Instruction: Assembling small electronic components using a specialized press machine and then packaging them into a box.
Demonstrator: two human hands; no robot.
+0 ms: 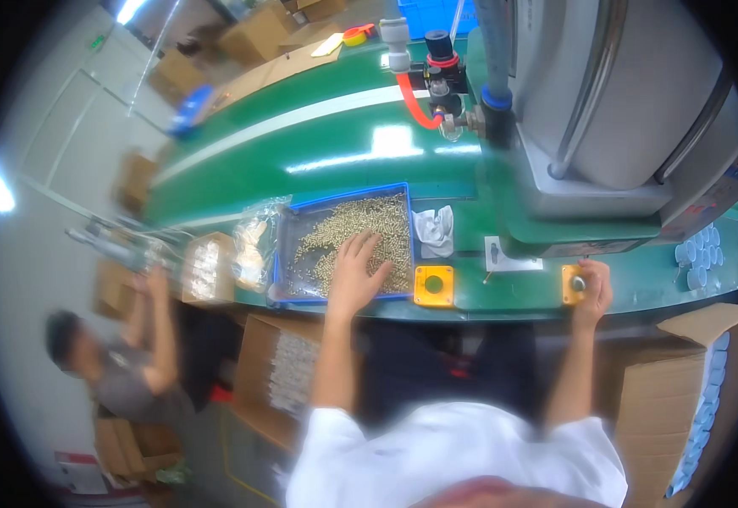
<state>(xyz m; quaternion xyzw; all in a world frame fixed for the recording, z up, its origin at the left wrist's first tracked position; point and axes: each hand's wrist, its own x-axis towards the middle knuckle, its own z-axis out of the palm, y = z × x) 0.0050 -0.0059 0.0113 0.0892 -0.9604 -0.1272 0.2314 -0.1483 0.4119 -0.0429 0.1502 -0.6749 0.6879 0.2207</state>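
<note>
Green workbench: we look down on its glossy top, with a large grey machine standing at the right.
Blue-rimmed tray: it lies flat near the front edge, its floor partly bare at the left, with many small brass-coloured pieces heaped loosely toward the right.
Left hand: we see it low over the pieces, fingers spread and thumb apart; whether it pinches any piece we cannot tell.
Right hand: it is at the right-hand yellow button box, fingers curled; we cannot tell whether they press.
Between the hands: another yellow button box just beside the tray, a crumpled white cloth behind it, and a white card.
Progress: we judge plenty remains, since the tray holds many loose pieces; how many are finished we cannot tell.
Light-blue cups: some sit on the bench at far right, and more line an open carton below.
</note>
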